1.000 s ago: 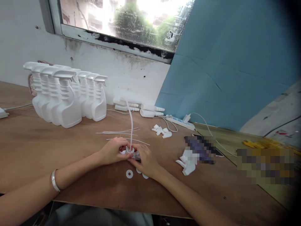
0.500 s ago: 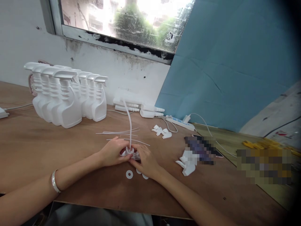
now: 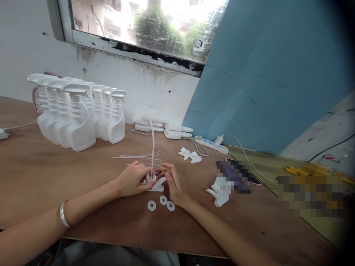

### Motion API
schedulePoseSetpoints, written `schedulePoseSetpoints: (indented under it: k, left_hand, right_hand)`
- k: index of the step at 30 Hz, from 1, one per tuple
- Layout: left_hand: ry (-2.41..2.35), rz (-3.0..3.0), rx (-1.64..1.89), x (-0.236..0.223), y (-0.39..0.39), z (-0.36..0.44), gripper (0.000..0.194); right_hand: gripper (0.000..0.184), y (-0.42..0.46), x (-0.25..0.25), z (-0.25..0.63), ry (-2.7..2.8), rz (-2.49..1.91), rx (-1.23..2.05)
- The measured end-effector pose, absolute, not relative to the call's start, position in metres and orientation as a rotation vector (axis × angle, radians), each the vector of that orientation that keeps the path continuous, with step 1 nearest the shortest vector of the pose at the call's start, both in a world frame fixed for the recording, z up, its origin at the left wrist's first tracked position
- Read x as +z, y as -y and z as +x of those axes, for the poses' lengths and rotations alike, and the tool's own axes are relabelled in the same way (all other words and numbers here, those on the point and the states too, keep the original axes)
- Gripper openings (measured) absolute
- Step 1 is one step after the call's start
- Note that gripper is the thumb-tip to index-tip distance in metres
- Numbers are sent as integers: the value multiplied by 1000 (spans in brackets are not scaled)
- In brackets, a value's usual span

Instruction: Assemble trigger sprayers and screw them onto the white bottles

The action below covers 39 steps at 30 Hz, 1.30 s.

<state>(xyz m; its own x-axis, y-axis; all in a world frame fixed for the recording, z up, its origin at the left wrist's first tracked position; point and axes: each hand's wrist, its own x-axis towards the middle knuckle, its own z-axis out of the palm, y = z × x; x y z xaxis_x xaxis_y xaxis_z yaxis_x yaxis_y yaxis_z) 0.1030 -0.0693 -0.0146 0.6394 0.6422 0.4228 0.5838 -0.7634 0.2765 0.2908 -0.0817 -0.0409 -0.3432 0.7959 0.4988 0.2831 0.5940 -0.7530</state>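
Observation:
My left hand is closed around a white spray trigger head, pinching it by its round collar. The head lies upside down on the table, and a thin white dip tube rises almost upright out of the collar. Just right of it is my right hand, open, with thumb and fingers apart around the lever side. Whether its fingertips touch the head I cannot tell. Three flat white washers with center holes lie in front of the hands, one washer apart from the other two.
Several assembled white spray bottles stand at the back left. Loose thin tubes lie behind my hands. White bottles lie by the wall near a power strip. More trigger heads and white pieces are to the right.
My right hand has opened and drawn back to the right from the trigger head, uncovering its lever and the washers. The dip tube now stands a little straighter. My left hand keeps its hold.

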Motion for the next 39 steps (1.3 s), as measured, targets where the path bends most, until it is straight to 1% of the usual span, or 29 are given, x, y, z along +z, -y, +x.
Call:
schedulePoseSetpoints:
  k: [4,8,11,13,21,30,39]
  left_hand:
    - [-989,2805,835,-18,68,102,15]
    - [-1060,2629,871,-18,66,102,16]
    - [-1091,2497,892,-16,66,102,18]
    - [-1077,2485,887,-16,66,102,17]
    - [-1027,2526,874,-17,68,103,16]
    - [-993,2599,800,-15,69,103,13]
    - [-977,2652,753,-13,70,103,10]
  right_hand:
    - [24,80,-40,292,1900,-918,687]
    - [24,82,-36,292,2065,-935,598]
    - [36,83,-34,290,2128,-949,594]
    - [40,82,-35,288,2118,-962,608]
    - [29,80,-36,287,2092,-1005,627]
    - [23,79,-36,289,2163,-1036,583]
    - [21,79,-36,289,2186,-1048,542]
